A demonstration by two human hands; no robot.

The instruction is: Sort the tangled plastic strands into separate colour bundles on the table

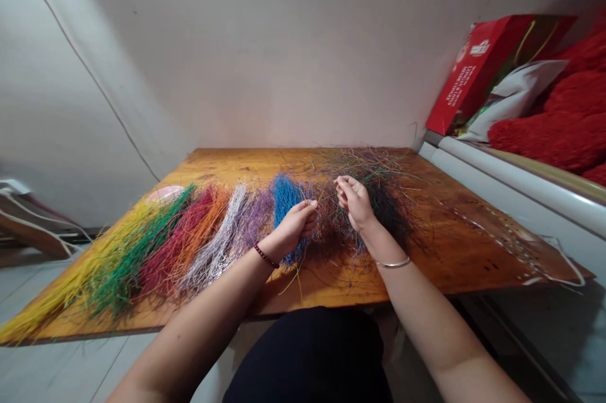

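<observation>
Over the table's middle, my left hand (299, 224) is closed in a pinch on thin strands. A yellow strand (298, 278) trails below it. My right hand (354, 202) pinches a fine strand, fingertips a short way from the left ones. Behind my left hand lies a bundle of blue strands (285, 193). Beneath and beside my right hand spreads a tangled heap of dark strands (389, 204), with loose mixed-colour strands (374, 166) on top. How many strands each hand holds is too fine to tell.
Sorted bundles run leftward on the wooden table (454, 251): purple (255, 216), white (222, 245), orange, red, green (118, 270) and yellow (61, 283). A pink round item (165, 193) lies behind them. At right stand a red box (483, 68) and red fluffy material (558, 125).
</observation>
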